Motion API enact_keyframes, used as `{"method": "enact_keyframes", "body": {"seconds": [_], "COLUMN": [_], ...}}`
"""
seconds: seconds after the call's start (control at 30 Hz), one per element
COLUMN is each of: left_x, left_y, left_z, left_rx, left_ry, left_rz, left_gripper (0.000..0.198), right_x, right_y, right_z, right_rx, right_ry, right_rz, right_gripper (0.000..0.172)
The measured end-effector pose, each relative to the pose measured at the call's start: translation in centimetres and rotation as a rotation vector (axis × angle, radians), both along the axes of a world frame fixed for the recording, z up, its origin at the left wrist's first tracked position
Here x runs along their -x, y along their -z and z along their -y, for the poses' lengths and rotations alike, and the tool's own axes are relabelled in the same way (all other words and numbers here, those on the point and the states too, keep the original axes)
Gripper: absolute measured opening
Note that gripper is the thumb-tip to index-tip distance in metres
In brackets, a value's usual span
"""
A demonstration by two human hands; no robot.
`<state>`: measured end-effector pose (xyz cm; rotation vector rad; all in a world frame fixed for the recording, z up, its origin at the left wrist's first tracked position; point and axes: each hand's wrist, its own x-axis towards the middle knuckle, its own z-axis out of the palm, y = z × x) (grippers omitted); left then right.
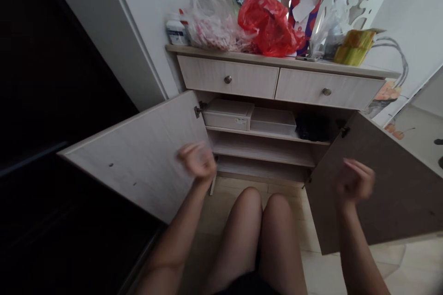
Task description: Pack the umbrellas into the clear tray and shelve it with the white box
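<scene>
- Both doors of the cabinet (263,150) stood wide, so the step in hand seemed to be swinging them out, and that part looked done.
- The left hand (198,161) was in front of the left door (145,156), fingers bent in. It was blurry, so I could not tell if it was closed tight or touching the door.
- The right hand (357,182) was in front of the right door (387,189), fingers curled too. I could not tell if it was gripping.
- A white box (223,119), a clear bin (273,122) and something dark (312,128) sat on the top shelf (266,135), past both hands.
- Getting to them would call for a hand going forward, under the drawers (207,72).
</scene>
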<state>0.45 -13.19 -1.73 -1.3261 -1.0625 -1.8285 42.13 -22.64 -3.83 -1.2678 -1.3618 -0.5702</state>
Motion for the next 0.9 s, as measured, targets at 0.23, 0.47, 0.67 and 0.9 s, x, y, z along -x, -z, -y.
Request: {"method": "enact_keyframes", "body": {"seconds": [0.23,0.47,0.67,0.9], "left_x": [-12.6,-14.5,-13.5,-9.9], "left_y": [-1.7,-1.2,-1.0,-0.4], "left_z": [-14.0,-19.9,-19.6,-12.8], "left_rx": [0.779,0.959,0.957,0.759], "left_ry": [0.217,0.101,0.147,0.359], "left_rz": [-0.84,-1.061,-1.092,-1.042], "left_gripper": [0.028,0.031,0.03,0.021], "right_x": [3.3,2.6,1.8,0.8], "right_y": [-3.1,-2.3,-2.3,-1.9], "right_z": [-17.7,-23.4,-22.0,-12.8], "right_rx": [0.581,1.013,0.975,0.756], "right_ry": [0.067,0.272,0.256,0.123], "right_rz": [0.342,0.439,0.439,0.49], "right_gripper": [0.036,0.033,0.032,0.03]}}
